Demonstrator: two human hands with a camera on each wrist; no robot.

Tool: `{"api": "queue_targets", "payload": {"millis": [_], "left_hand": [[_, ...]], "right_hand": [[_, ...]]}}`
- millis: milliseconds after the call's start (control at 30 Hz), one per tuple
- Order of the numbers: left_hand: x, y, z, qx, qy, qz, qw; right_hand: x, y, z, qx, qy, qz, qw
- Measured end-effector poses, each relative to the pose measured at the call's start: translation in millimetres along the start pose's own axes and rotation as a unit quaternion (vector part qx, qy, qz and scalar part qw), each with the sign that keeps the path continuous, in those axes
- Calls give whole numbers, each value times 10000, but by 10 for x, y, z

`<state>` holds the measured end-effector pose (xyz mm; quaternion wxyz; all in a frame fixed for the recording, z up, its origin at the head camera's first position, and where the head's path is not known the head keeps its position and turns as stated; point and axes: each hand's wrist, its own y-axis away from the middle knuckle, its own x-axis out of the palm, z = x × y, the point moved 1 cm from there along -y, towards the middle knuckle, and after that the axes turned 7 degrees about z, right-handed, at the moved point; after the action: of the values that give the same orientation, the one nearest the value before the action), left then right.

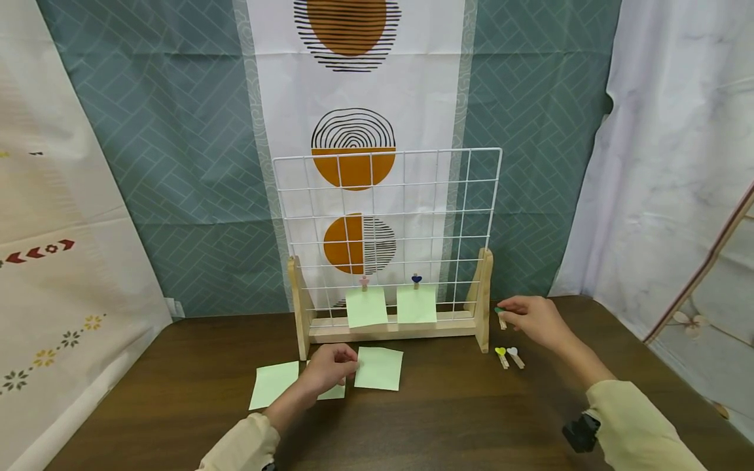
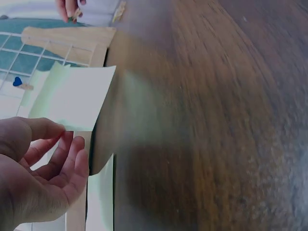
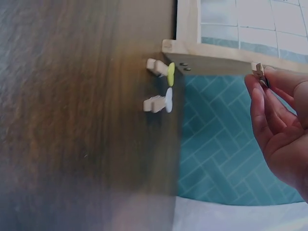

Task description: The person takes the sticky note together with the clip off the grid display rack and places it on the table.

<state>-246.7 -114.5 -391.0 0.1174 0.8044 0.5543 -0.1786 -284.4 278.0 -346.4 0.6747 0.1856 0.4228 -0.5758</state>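
Observation:
My left hand (image 1: 327, 370) pinches a pale green paper note (image 1: 379, 368) by its edge, and in the left wrist view the note (image 2: 79, 98) is raised off the table. Beneath and beside that hand lie two more notes, one partly hidden (image 1: 333, 391) and one further left (image 1: 274, 384). Off to the right, my right hand (image 1: 535, 319) pinches a small wooden clothespin (image 1: 502, 320) with a green top, also seen in the right wrist view as a clothespin (image 3: 258, 70) between thumb and fingers. Two clothespins, one yellow-topped (image 1: 502, 357) and one white-topped (image 1: 515, 357), lie below it.
A white wire grid (image 1: 404, 212) stands in a wooden base (image 1: 391, 333) at the table's back. Two green notes hang low on it, under a pink-topped clothespin (image 1: 364, 282) and a blue heart clothespin (image 1: 416, 280). Patterned curtains (image 1: 542, 131) surround the brown table (image 1: 448, 418).

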Motion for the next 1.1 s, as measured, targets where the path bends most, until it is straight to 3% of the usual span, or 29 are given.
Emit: {"api": "queue_targets", "payload": {"millis": [333, 700, 1100], "left_hand": [[29, 15, 58, -69, -677, -253, 9974], [15, 22, 47, -242, -1080, -378, 9931], [-2, 39, 79, -406, -990, -406, 9934]], "right_hand": [[17, 74, -151, 259, 57, 109, 9996], [-2, 122, -318, 306, 84, 479, 9983], [13, 223, -414, 391, 127, 877, 9953]]}}
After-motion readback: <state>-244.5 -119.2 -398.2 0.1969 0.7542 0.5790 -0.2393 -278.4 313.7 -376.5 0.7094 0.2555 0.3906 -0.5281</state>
